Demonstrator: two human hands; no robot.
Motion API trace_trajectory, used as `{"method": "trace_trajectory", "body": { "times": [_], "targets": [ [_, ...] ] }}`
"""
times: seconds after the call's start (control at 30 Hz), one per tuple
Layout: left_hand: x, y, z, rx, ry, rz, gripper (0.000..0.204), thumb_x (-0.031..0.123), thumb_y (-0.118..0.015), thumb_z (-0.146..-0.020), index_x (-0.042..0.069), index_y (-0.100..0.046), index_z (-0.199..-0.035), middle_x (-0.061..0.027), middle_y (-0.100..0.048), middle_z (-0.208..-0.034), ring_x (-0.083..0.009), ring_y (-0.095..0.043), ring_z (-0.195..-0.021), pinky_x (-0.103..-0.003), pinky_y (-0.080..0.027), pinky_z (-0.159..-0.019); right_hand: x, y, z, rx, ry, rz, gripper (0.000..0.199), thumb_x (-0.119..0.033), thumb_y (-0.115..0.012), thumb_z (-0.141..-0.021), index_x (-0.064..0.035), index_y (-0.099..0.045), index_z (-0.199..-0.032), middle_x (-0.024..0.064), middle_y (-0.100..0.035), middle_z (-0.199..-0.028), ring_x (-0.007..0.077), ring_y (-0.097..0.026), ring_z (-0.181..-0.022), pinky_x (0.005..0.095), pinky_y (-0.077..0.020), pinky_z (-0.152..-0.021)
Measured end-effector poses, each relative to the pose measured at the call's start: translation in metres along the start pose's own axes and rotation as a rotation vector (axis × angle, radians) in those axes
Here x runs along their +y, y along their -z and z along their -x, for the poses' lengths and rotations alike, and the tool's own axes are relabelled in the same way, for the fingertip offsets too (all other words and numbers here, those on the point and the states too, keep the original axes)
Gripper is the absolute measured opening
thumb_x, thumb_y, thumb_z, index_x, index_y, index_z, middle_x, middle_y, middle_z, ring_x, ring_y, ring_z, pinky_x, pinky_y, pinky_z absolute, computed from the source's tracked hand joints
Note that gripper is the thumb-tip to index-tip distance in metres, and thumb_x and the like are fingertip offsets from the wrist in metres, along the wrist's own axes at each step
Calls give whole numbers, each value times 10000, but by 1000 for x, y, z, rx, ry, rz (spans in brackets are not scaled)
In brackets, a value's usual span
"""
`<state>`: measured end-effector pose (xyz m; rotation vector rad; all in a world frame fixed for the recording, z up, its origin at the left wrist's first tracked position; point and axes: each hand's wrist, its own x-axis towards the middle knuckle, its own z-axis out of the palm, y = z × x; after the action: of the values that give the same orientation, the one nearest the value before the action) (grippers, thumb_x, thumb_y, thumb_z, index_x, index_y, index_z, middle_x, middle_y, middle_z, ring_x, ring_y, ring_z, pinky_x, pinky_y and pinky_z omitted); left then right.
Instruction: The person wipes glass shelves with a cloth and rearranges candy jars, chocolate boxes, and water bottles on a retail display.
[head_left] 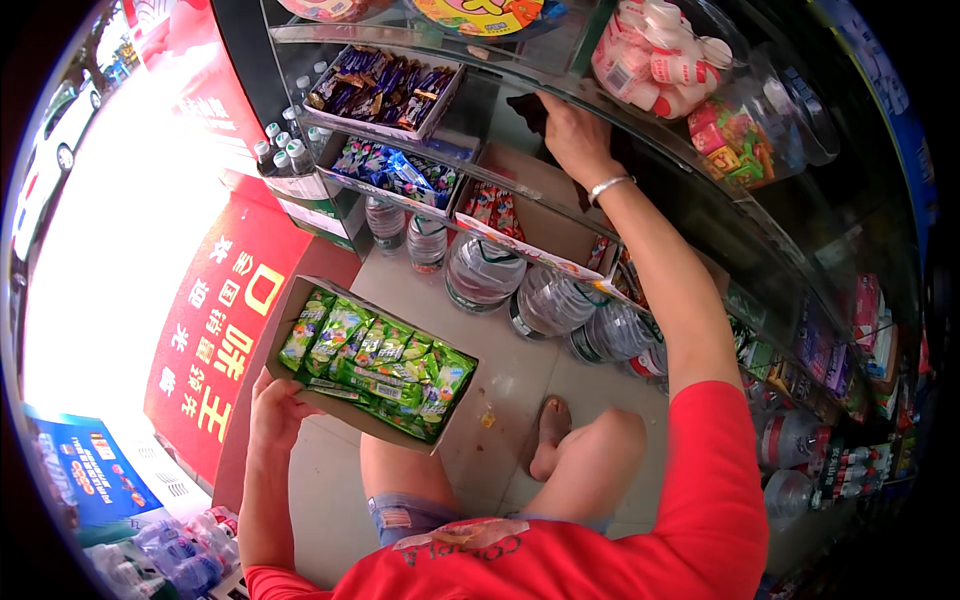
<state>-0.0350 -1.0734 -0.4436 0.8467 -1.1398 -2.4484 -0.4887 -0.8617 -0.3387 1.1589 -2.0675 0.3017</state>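
Observation:
My left hand (pixel 278 408) grips the near left corner of an open cardboard box (pixel 372 420), fingers closed on its edge. Green snack packets (pixel 375 355) fill the box, which is held tilted above the floor over my lap. My right arm stretches up to the glass shelves. There my right hand (pixel 578 140), with a bracelet at the wrist, is closed around a dark cloth (pixel 530 113) in a gap on the shelf. Part of that cloth is hidden behind the hand and the shelf edge.
Boxes of purple packets (pixel 385 90), blue packets (pixel 395 175) and red packets (pixel 493 208) sit on the shelves. Large water bottles (pixel 485 270) line the floor beneath. Plastic candy jars (pixel 745 135) stand above right. A red printed panel (pixel 215 320) is at left.

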Motion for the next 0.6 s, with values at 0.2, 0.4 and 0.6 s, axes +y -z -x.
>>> {"method": "trace_trajectory", "body": {
  "times": [0.2,0.4,0.6],
  "targets": [
    [-8,-15,0,35,2,-87,468,-27,-398,-779,-66,-463,-1241,-219,-632,-1064,-332,-696,-788,-417,-627,-582,-15,-25,-43,129,266,-221,410,-77,-555,-878,-106,-530,-1286,163,-650,-1060,390,-586,-1015,463,-484,-825],
    [-11,-43,1,8,8,-172,469,-20,-387,-780,-38,-485,-1239,-148,-620,-1079,-244,-673,-844,-340,-595,-605,-6,-18,-17,-200,218,-463,369,-115,-579,-828,-76,-606,-1194,128,-575,-1246,330,-569,-1088,406,-461,-937],
    [-13,-48,-2,-6,3,-155,497,-31,-397,-774,-55,-447,-1267,-212,-623,-1090,-324,-692,-788,-403,-624,-594,44,71,71,-318,87,-657,386,-22,-557,-743,-56,-653,-1114,105,-626,-1152,272,-586,-1055,362,-438,-971]
  ]
}}
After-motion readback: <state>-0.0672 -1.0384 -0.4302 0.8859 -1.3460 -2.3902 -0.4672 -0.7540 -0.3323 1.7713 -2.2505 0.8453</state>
